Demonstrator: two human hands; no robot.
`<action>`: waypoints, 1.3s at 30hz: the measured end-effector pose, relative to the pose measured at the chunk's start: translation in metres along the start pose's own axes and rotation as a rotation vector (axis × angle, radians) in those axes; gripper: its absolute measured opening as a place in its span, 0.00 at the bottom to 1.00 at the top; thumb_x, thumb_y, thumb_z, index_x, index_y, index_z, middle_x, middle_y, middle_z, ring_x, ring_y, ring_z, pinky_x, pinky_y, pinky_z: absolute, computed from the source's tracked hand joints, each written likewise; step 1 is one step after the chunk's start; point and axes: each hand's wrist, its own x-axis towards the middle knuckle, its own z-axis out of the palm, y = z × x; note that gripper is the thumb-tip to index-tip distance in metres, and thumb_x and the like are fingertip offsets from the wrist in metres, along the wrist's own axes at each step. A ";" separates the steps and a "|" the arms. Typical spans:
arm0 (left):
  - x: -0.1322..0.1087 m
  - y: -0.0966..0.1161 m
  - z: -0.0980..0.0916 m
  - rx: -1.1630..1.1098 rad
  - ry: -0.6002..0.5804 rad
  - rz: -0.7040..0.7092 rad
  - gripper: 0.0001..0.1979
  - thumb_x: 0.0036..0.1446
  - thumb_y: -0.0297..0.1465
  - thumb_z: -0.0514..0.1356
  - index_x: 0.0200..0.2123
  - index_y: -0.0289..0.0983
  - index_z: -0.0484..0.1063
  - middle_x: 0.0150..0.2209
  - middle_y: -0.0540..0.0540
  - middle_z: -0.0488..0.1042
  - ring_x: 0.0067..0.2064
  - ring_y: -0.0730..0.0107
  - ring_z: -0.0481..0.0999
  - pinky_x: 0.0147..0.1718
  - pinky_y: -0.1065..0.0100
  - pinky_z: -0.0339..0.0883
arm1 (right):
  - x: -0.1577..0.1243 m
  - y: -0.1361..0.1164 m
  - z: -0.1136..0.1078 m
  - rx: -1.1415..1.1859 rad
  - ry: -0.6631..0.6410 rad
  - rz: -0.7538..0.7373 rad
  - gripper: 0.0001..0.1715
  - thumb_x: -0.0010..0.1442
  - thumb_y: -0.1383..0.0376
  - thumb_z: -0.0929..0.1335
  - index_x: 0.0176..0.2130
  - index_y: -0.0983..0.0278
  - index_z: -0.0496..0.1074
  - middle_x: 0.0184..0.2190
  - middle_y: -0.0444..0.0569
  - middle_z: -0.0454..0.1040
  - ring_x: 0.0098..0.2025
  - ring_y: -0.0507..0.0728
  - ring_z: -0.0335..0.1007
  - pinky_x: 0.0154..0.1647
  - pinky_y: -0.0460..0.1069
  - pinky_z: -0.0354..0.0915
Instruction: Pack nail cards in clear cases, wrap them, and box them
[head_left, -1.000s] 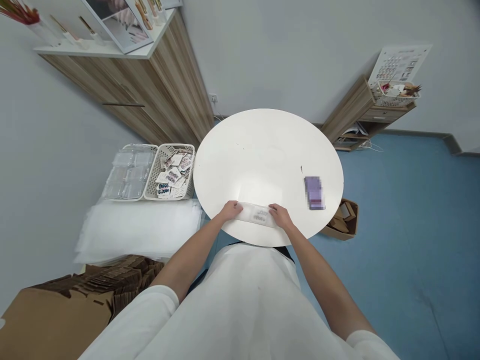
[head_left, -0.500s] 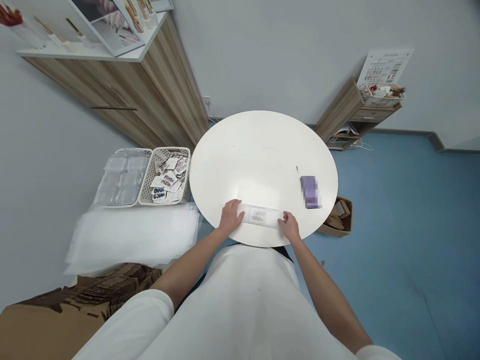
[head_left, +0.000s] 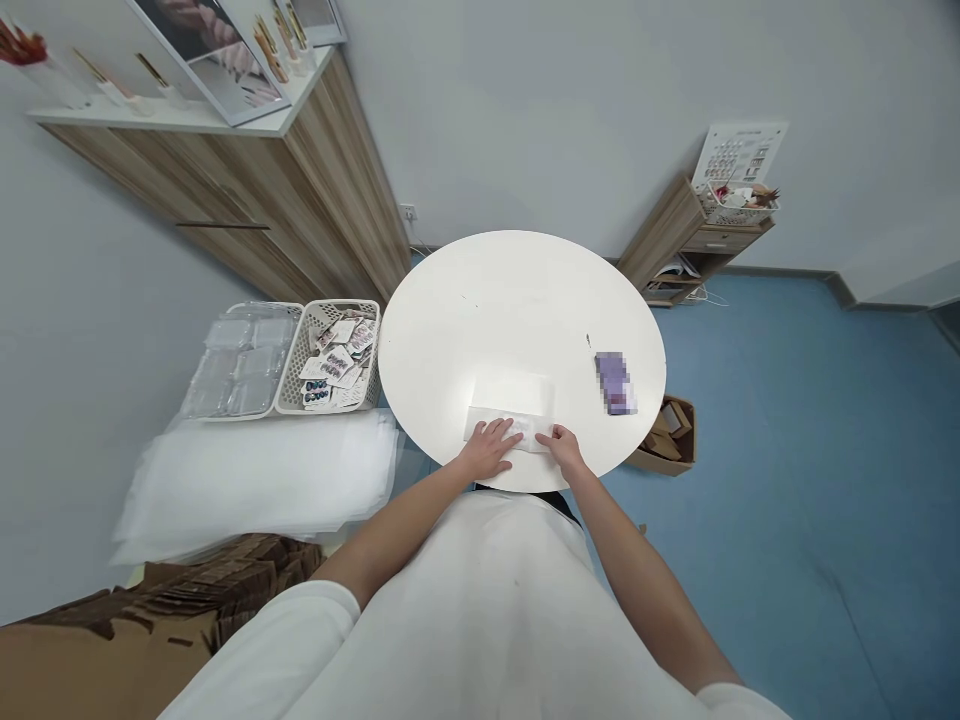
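Observation:
A long clear plastic packet (head_left: 513,418) with small printed pieces inside lies near the front edge of the round white table (head_left: 517,310). My left hand (head_left: 491,448) rests flat on the packet's left half, fingers spread. My right hand (head_left: 562,447) touches its right end, fingers curled at the edge; whether it pinches the packet is hard to see.
A purple, blurred flat object (head_left: 615,382) lies at the table's right. To the left stand a white basket of nail-tip cards (head_left: 335,355), a clear tray (head_left: 232,360), a stack of white sheets (head_left: 262,480) and brown cardboard (head_left: 150,610). A cardboard box (head_left: 667,435) sits on the blue floor.
Both hands moved in from the packet's ends toward its middle; the left hand now lies flat on it. The packet looks wider, as if unfolded toward the table's centre.

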 end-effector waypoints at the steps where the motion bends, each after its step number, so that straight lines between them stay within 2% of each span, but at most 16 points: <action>1: 0.000 0.000 0.001 0.001 0.003 0.001 0.30 0.50 0.40 0.57 0.56 0.46 0.54 0.61 0.41 0.51 0.59 0.52 0.50 0.52 0.52 0.45 | 0.000 0.000 0.001 -0.005 0.007 -0.001 0.21 0.46 0.58 0.67 0.41 0.64 0.67 0.35 0.50 0.73 0.35 0.56 0.69 0.33 0.49 0.64; 7: 0.000 0.000 0.004 -0.017 0.014 -0.005 0.30 0.49 0.40 0.57 0.56 0.46 0.54 0.61 0.41 0.49 0.59 0.51 0.50 0.52 0.52 0.45 | -0.002 0.001 0.012 0.169 0.145 0.040 0.31 0.44 0.59 0.68 0.48 0.61 0.59 0.42 0.55 0.69 0.38 0.57 0.68 0.29 0.49 0.65; 9: -0.001 0.000 0.005 -0.017 0.006 -0.004 0.30 0.49 0.40 0.57 0.56 0.46 0.54 0.61 0.42 0.49 0.60 0.51 0.50 0.52 0.53 0.45 | -0.001 0.000 0.014 0.169 0.106 0.070 0.30 0.46 0.58 0.67 0.48 0.63 0.59 0.39 0.55 0.70 0.36 0.57 0.69 0.28 0.48 0.65; 12: -0.001 0.000 0.005 -0.012 -0.001 -0.002 0.31 0.49 0.40 0.57 0.56 0.46 0.53 0.61 0.41 0.48 0.60 0.51 0.49 0.52 0.53 0.46 | 0.002 -0.002 0.016 0.123 0.036 0.064 0.21 0.48 0.58 0.64 0.42 0.64 0.63 0.32 0.50 0.72 0.32 0.55 0.69 0.27 0.48 0.65; 15: -0.001 0.004 0.005 -0.025 -0.001 0.010 0.31 0.49 0.40 0.58 0.56 0.46 0.54 0.61 0.41 0.49 0.60 0.50 0.49 0.52 0.53 0.46 | 0.001 -0.001 0.015 0.096 0.056 0.048 0.16 0.49 0.60 0.62 0.38 0.65 0.65 0.31 0.49 0.72 0.31 0.54 0.68 0.28 0.47 0.65; 20: 0.001 0.014 0.006 -0.065 -0.020 0.065 0.29 0.49 0.39 0.57 0.56 0.46 0.54 0.61 0.41 0.49 0.59 0.52 0.50 0.51 0.54 0.48 | -0.008 0.001 0.008 0.018 0.074 0.002 0.17 0.49 0.61 0.61 0.40 0.65 0.65 0.32 0.49 0.71 0.31 0.54 0.67 0.31 0.48 0.65; 24: 0.000 0.016 0.004 -0.114 0.004 0.030 0.32 0.51 0.38 0.55 0.58 0.41 0.49 0.60 0.39 0.51 0.59 0.54 0.51 0.51 0.55 0.48 | -0.011 -0.006 0.009 -0.032 -0.044 -0.064 0.17 0.52 0.59 0.60 0.38 0.64 0.68 0.29 0.47 0.72 0.29 0.52 0.67 0.32 0.48 0.65; 27: -0.002 0.014 0.000 -0.134 0.055 0.017 0.33 0.53 0.36 0.52 0.60 0.36 0.43 0.60 0.37 0.50 0.59 0.57 0.51 0.52 0.58 0.48 | -0.010 -0.013 0.012 -0.076 -0.112 -0.100 0.17 0.54 0.62 0.57 0.38 0.64 0.69 0.30 0.46 0.72 0.27 0.51 0.67 0.33 0.47 0.65; 29: -0.004 0.013 -0.003 -0.109 0.059 0.060 0.32 0.53 0.35 0.52 0.59 0.36 0.46 0.60 0.38 0.51 0.59 0.57 0.52 0.52 0.58 0.48 | -0.009 -0.014 0.013 -0.117 -0.128 -0.117 0.17 0.54 0.64 0.57 0.40 0.64 0.69 0.30 0.47 0.72 0.27 0.51 0.68 0.35 0.48 0.65; 31: -0.005 0.013 -0.005 -0.067 0.031 0.115 0.28 0.51 0.34 0.53 0.56 0.38 0.52 0.58 0.39 0.55 0.58 0.56 0.52 0.52 0.57 0.47 | -0.008 -0.014 0.011 -0.165 -0.134 -0.140 0.17 0.53 0.65 0.58 0.41 0.64 0.69 0.31 0.47 0.71 0.28 0.51 0.67 0.37 0.49 0.65; 33: -0.006 0.014 -0.005 -0.034 0.003 0.138 0.24 0.51 0.33 0.54 0.53 0.38 0.57 0.56 0.39 0.58 0.58 0.55 0.53 0.51 0.56 0.47 | -0.008 -0.012 0.007 -0.207 -0.125 -0.169 0.18 0.52 0.65 0.61 0.43 0.64 0.68 0.34 0.48 0.70 0.31 0.52 0.67 0.41 0.50 0.64; 35: -0.007 0.015 -0.005 -0.025 -0.005 0.135 0.22 0.51 0.32 0.54 0.51 0.39 0.59 0.56 0.40 0.58 0.58 0.54 0.53 0.51 0.55 0.47 | -0.010 -0.010 0.004 -0.307 -0.116 -0.239 0.23 0.50 0.65 0.64 0.48 0.63 0.65 0.41 0.50 0.67 0.37 0.54 0.67 0.43 0.51 0.62; 37: -0.008 0.015 -0.005 -0.042 0.003 0.128 0.21 0.51 0.32 0.54 0.50 0.39 0.60 0.56 0.40 0.58 0.58 0.55 0.53 0.51 0.55 0.47 | -0.012 -0.009 0.004 -0.467 -0.135 -0.318 0.30 0.49 0.64 0.66 0.53 0.61 0.60 0.47 0.52 0.61 0.41 0.56 0.65 0.42 0.51 0.62; 39: -0.010 0.014 -0.003 -0.083 0.028 0.097 0.20 0.51 0.32 0.54 0.49 0.39 0.60 0.57 0.41 0.57 0.58 0.55 0.52 0.52 0.55 0.46 | -0.014 -0.009 0.006 -0.623 -0.164 -0.356 0.33 0.50 0.63 0.66 0.55 0.60 0.56 0.51 0.53 0.56 0.42 0.56 0.65 0.40 0.50 0.63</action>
